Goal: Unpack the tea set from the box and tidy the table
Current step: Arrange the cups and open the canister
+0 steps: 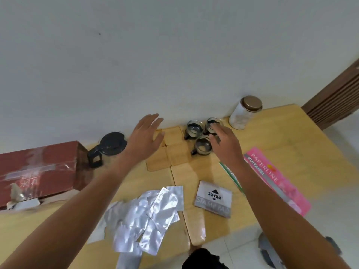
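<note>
Both hands over the far side of the table [291, 136], fingers straight and holding nothing: left hand [143, 138] above the wooden coasters [174, 154], right hand [225, 146] just beside three glass cups [202, 136] clustered near the wall. Red box [38, 171] at the left edge, long axis running left to right, open end toward the near-left corner. Teapot [108, 146] beside it, handle pointing toward the near side; silver wrappers [147, 214] heaped at the near edge.

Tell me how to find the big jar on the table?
Start at the wooden table and follow its far edge along the white wall toward the right corner. The jar stands there, just right of three little glass cups. It is taller than they are, whitish, with a round brown lid.
</note>
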